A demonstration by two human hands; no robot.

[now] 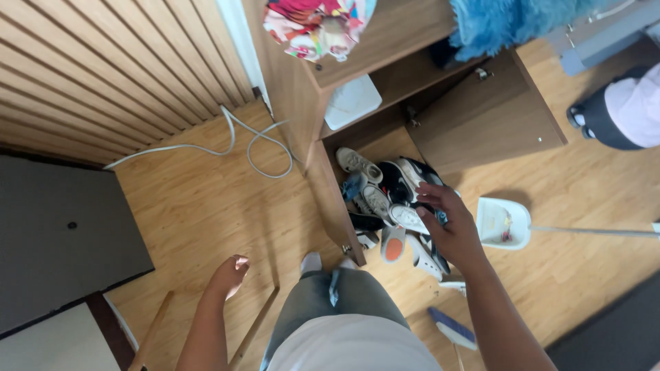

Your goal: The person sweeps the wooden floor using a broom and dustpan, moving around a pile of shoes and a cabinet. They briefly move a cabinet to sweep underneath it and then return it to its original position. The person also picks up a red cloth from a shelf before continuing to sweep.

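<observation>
Shoes piled loose in the bottom of the open cabinet, none lined up yet, a few spilling onto the floor. Right hand fingers spread, resting on the pile, not clamped on any shoe. Left hand empty, loosely curled, well apart, over the floor. Dustpan just right of the pile; brush near the leg.

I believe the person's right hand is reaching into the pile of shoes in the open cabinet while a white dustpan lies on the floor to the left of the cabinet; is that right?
Not quite: the white dustpan lies to the right of the cabinet, as the head view shows. The right hand does reach into the pile of shoes.
</observation>
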